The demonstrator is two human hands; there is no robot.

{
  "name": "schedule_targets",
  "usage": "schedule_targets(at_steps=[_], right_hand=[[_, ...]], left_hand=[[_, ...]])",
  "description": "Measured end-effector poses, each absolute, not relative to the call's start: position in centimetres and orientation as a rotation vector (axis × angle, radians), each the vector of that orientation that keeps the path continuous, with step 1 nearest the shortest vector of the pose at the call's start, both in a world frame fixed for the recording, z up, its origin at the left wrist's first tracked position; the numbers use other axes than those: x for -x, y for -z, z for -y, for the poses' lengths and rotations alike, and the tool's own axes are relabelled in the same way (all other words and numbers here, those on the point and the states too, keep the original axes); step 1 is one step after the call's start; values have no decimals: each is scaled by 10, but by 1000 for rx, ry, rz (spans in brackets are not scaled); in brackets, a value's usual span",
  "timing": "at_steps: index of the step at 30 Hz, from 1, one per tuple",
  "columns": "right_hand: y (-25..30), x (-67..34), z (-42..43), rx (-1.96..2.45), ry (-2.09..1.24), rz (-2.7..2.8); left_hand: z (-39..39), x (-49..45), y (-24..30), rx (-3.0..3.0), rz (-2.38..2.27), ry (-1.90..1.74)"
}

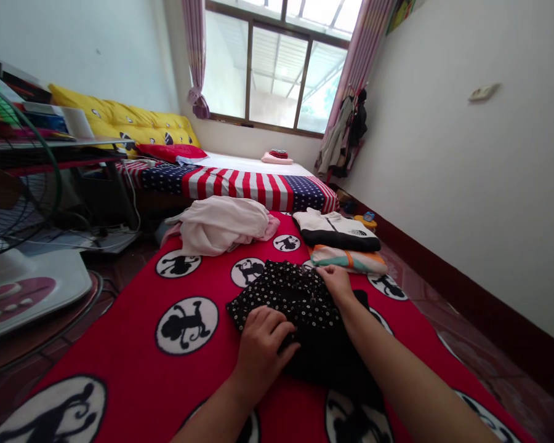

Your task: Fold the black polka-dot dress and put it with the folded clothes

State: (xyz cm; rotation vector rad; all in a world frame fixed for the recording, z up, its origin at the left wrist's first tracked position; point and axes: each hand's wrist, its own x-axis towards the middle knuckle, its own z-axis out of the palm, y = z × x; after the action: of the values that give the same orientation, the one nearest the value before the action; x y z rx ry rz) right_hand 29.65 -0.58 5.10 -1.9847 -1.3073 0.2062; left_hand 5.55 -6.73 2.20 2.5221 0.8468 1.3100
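A black garment (323, 351) with a white-dotted upper part lies spread on a red blanket (133, 332) printed with monkeys in white circles. My left hand (265, 338) rests on the garment's left side, its fingers apart and slightly curled. At the garment's upper right edge is my right hand (336, 283), with thumb and fingers pinched on the dotted cloth. Just beyond it lie a folded white-and-black jacket (337, 231) and, beneath its near edge, a folded striped cloth (351, 259) in orange, white and green.
A crumpled white cloth (221, 224) with pink fabric lies at the blanket's far left. Behind stands a bed with a stars-and-stripes cover (240, 187). At left are a fan (18, 172) and a cluttered desk (74, 144). Clothes (344, 132) hang near the window.
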Motion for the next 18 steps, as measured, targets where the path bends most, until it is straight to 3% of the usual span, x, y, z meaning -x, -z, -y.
schedule_targets(at_steps=[6, 10, 13, 15, 18], right_hand=[[-71, -285, 32, 2136, -35, 1412], [-86, -253, 47, 1746, 207, 1771], [-81, -248, 53, 1591, 58, 2002], [-73, -259, 56, 1730, -59, 2010], [-65, -285, 60, 2133, -117, 1861]], left_hand=[[73, -56, -19, -2650, -659, -1254], [82, -52, -22, -2676, -386, -1296], [84, -49, -29, -2533, -357, -1429], [80, -49, -33, -2466, -555, -1452], [75, -50, -34, -2585, -702, -1213]])
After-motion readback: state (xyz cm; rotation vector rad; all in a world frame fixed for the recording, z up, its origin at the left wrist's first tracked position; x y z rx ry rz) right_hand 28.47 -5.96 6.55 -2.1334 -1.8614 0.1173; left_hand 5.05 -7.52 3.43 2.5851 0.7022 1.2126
